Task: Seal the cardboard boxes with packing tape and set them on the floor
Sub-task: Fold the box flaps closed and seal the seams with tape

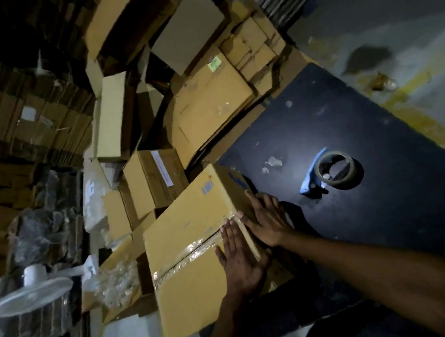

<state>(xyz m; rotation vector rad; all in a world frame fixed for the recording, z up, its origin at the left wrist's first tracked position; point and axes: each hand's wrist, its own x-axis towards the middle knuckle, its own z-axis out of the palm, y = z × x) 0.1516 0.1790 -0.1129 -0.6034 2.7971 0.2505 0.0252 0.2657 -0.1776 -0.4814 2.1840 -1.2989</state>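
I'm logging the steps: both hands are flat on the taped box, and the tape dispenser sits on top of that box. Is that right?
Not quite. In the head view the left hand and right hand do press flat on the taped box, but the tape dispenser is not on it: it lies apart on the dark table, to the right of the box.

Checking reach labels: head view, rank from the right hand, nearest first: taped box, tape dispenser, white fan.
1. Taped box: under the right hand, touching its edge.
2. Tape dispenser: on the dark table, up and right.
3. White fan: far left, on the floor.
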